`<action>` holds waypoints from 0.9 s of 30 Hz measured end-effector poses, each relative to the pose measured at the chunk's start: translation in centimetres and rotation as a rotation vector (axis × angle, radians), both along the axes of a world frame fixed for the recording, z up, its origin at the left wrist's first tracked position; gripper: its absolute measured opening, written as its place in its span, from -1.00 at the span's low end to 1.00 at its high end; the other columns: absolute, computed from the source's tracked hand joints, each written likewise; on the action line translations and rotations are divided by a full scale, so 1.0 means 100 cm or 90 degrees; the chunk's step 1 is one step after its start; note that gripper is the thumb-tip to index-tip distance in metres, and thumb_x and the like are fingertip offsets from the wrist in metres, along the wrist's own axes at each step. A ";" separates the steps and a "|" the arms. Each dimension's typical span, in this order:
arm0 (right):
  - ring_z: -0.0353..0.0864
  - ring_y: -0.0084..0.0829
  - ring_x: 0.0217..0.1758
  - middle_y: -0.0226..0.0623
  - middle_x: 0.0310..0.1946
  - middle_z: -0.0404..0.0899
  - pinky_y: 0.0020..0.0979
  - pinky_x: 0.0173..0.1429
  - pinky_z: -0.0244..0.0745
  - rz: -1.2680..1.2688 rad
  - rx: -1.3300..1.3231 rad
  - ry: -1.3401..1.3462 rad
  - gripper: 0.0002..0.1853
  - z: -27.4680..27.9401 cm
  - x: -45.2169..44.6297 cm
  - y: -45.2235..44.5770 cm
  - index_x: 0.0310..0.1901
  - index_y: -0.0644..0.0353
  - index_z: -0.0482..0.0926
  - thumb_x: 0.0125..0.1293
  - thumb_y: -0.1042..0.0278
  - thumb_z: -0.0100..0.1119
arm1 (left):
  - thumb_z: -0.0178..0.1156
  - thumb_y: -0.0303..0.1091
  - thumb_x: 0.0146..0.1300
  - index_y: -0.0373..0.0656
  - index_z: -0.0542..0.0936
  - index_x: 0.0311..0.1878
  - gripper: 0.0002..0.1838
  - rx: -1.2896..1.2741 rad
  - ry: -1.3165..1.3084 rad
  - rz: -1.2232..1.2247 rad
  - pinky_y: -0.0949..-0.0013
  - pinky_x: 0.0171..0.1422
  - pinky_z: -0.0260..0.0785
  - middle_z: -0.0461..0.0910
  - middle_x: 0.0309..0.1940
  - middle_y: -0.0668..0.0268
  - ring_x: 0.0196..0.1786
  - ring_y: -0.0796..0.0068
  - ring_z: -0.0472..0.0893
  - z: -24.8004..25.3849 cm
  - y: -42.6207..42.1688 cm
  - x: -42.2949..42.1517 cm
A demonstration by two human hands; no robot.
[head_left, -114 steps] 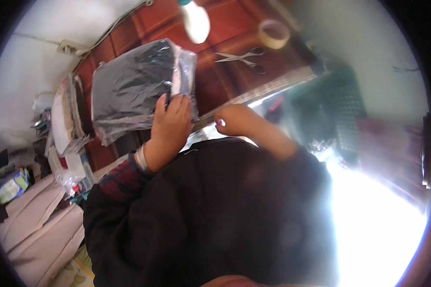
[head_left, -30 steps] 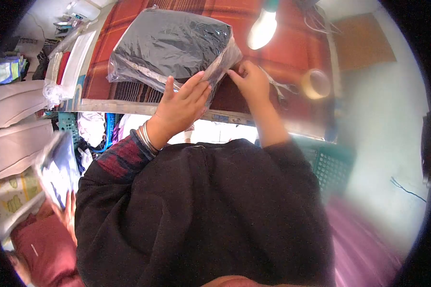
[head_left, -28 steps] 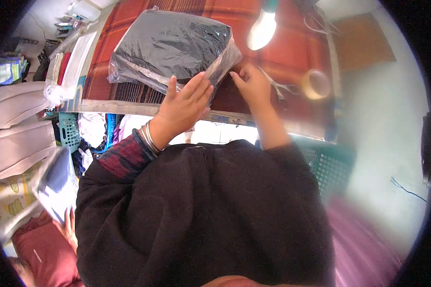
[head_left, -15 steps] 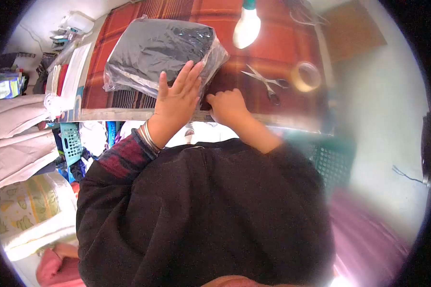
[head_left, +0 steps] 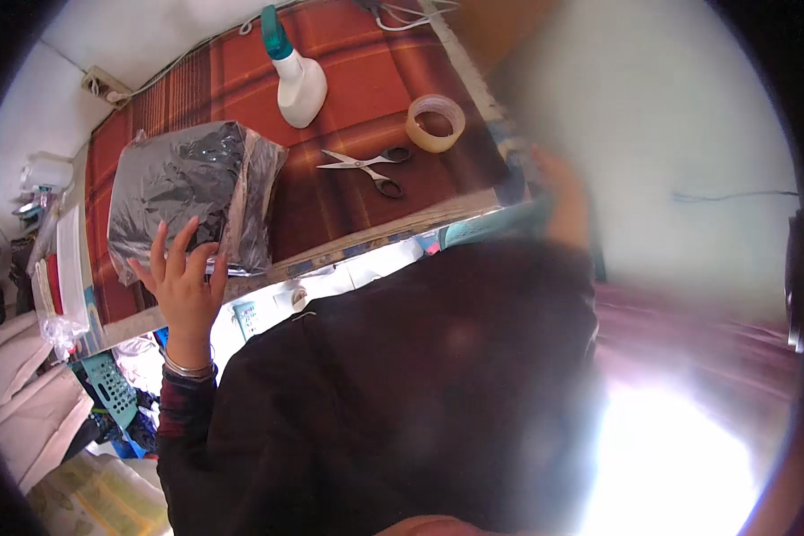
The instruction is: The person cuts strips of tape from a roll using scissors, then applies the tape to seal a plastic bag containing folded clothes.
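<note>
A clear plastic package with something dark and folded inside (head_left: 174,174) lies on the table's left part. My left hand (head_left: 186,281) rests on its near edge, open, with the fingers spread. My right hand (head_left: 554,174) is at the table's right edge beside the wall, smeared by motion; its fingers cannot be made out. Between the hands, scissors (head_left: 364,164) with dark handles lie with their blades a little apart. A roll of clear tape (head_left: 435,143) sits just beyond them, to the right.
A white spray bottle with a green top (head_left: 300,94) stands farther back. The table wears a red-orange plaid cloth (head_left: 357,62). White cables (head_left: 411,20) lie at its far edge, a wall socket (head_left: 105,87) is at far left, and a green basket (head_left: 109,389) is below left.
My right hand has left the package's side and moved right to the table edge. My left hand stays on the package. The view has turned to the right.
</note>
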State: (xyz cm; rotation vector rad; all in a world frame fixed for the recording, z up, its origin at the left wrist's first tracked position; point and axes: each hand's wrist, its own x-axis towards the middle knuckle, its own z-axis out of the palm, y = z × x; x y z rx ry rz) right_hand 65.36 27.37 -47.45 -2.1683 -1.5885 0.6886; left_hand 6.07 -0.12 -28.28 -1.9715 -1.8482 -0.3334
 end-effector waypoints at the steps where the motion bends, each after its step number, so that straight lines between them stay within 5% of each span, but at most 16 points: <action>1: 0.54 -0.40 -0.18 -0.45 -0.29 0.63 -0.28 -0.16 0.41 -0.046 -0.138 0.194 -0.48 -0.004 0.003 0.002 -0.16 0.03 0.68 0.13 -0.29 0.24 | 0.29 -0.12 0.14 0.13 0.64 -0.32 -0.88 -0.015 0.000 0.008 -0.21 0.49 -0.57 0.48 0.22 0.53 0.45 0.26 0.23 0.003 0.002 0.002; 3: 0.49 -0.46 -0.17 -0.53 -0.26 0.61 -0.31 -0.15 0.35 -0.082 -0.283 0.387 -0.49 -0.020 0.013 0.011 -0.15 -0.02 0.68 0.14 -0.30 0.23 | 0.30 -0.13 0.12 0.11 0.62 -0.37 -0.88 -0.030 0.003 0.028 -0.22 0.49 -0.58 0.49 0.20 0.54 0.45 0.26 0.22 0.012 0.006 0.007; 6: 0.40 -0.56 -0.10 -0.63 -0.23 0.55 -0.36 -0.11 0.20 0.004 -0.385 0.454 -0.58 -0.029 0.031 0.020 -0.14 -0.12 0.66 0.14 -0.23 0.25 | 0.32 -0.14 0.09 0.08 0.56 -0.45 -0.84 -0.051 -0.002 0.069 -0.32 0.46 -0.52 0.51 0.17 0.54 0.46 0.25 0.21 0.020 0.013 0.013; 9: 0.47 -0.45 -0.13 -0.51 -0.24 0.60 -0.32 -0.07 0.29 0.090 -0.165 0.362 -0.61 -0.023 0.036 0.019 -0.12 0.00 0.67 0.14 -0.08 0.28 | 0.33 -0.17 0.07 0.03 0.57 -0.45 -0.84 -0.128 -0.020 0.081 -0.44 0.39 -0.39 0.51 0.19 0.50 0.47 0.19 0.19 0.029 0.013 0.010; 13: 0.63 -0.35 -0.12 -0.16 -0.21 0.69 -0.34 -0.01 0.47 0.031 0.198 -0.072 -0.59 0.016 0.052 -0.002 -0.11 0.27 0.68 0.22 0.06 0.24 | 0.33 -0.14 0.06 0.05 0.55 -0.48 -0.82 -0.121 0.006 0.089 -0.49 0.37 -0.39 0.51 0.15 0.53 0.47 0.22 0.17 0.033 0.006 0.000; 14: 0.63 -0.35 -0.09 -0.17 -0.22 0.70 -0.33 0.02 0.46 -0.113 0.209 0.077 -0.61 0.087 -0.014 -0.043 -0.14 0.26 0.69 0.21 0.06 0.27 | 0.33 -0.15 0.06 0.06 0.55 -0.47 -0.83 -0.119 -0.008 0.085 -0.50 0.37 -0.38 0.50 0.15 0.53 0.47 0.21 0.17 0.032 0.006 -0.002; 18: 0.58 -0.45 -0.13 -0.32 -0.20 0.67 -0.37 0.04 0.45 -0.009 0.092 0.215 -0.59 0.165 -0.167 -0.113 -0.08 0.27 0.65 0.20 0.09 0.35 | 0.32 -0.17 0.07 0.06 0.57 -0.47 -0.85 -0.101 -0.047 0.050 -0.51 0.36 -0.37 0.50 0.15 0.52 0.46 0.20 0.17 0.029 0.003 -0.010; 20: 0.58 -0.50 -0.17 -0.34 -0.22 0.67 -0.44 -0.03 0.46 0.176 0.018 0.295 -0.67 0.150 -0.236 -0.135 -0.13 0.23 0.66 0.15 0.19 0.41 | 0.33 -0.19 0.06 0.06 0.57 -0.47 -0.86 -0.096 -0.057 0.033 -0.53 0.35 -0.36 0.49 0.15 0.52 0.46 0.20 0.17 0.028 0.004 -0.013; 25: 0.34 -0.67 -0.54 -0.48 -0.49 0.52 -0.59 -0.46 0.21 0.290 -0.408 1.040 -0.78 0.112 -0.394 -0.182 -0.15 0.24 0.60 0.20 0.38 0.34 | 0.33 -0.20 0.06 0.05 0.59 -0.48 -0.87 -0.101 -0.086 -0.007 -0.56 0.33 -0.34 0.49 0.16 0.54 0.46 0.20 0.16 0.030 0.004 -0.021; 27: 0.30 -0.69 -0.59 -0.52 -0.55 0.48 -0.59 -0.50 0.17 0.234 -0.440 1.077 -0.85 0.112 -0.428 -0.194 -0.19 0.21 0.60 0.23 0.42 0.32 | 0.33 -0.21 0.06 0.05 0.59 -0.48 -0.88 -0.104 -0.082 -0.017 -0.57 0.33 -0.32 0.49 0.16 0.54 0.46 0.21 0.16 0.032 0.004 -0.023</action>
